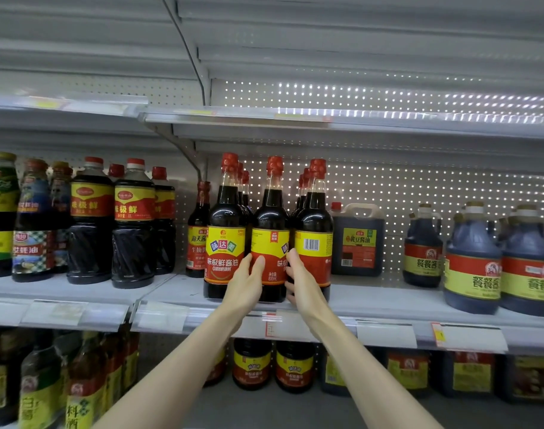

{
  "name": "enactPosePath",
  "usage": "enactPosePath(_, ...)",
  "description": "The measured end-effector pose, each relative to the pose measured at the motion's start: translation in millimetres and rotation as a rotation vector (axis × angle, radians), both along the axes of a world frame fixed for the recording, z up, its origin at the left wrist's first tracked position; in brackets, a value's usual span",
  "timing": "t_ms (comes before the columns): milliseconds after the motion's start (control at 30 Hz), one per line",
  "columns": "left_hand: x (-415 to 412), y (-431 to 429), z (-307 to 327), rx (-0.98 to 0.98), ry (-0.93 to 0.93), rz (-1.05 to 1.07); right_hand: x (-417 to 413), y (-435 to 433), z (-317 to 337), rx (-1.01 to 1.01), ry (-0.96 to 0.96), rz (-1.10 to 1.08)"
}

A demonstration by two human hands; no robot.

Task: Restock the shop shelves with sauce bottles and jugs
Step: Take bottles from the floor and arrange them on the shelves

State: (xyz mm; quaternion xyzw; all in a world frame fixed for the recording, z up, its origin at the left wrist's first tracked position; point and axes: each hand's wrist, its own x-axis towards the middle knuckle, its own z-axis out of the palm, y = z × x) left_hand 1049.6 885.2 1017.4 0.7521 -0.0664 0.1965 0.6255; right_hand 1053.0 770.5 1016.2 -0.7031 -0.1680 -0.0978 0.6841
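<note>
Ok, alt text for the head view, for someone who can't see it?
The left hand and right hand grip the middle soy sauce bottle of three at the shelf front, one each side of its label. Dark jugs stand to the right.

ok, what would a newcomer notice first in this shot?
Two bare forearms reach up from the bottom, with the left grip and right grip holding the sauce bottle that is the middle of three at the front of the centre shelf. To its right stand a square dark jug and a group of round jugs.
</note>
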Motion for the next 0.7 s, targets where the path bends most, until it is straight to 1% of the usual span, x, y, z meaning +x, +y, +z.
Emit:
enactPosePath(167,-5,-4,-7,0.083,-0.041,0.058,10,3,9,-0.004,0.027,-0.004)
enactPosePath(400,-1,-1,-4,0.069,-0.046,-0.001,11,10,7,0.012,0.022,-0.043)
enactPosePath(567,3,9,1,-0.001,-0.009,-0.068,7,-1,2,-0.052,-0.029,-0.058)
enactPosePath(700,-3,4,-1,0.015,-0.060,-0.043,13,-1,8,-0.115,-0.048,-0.102)
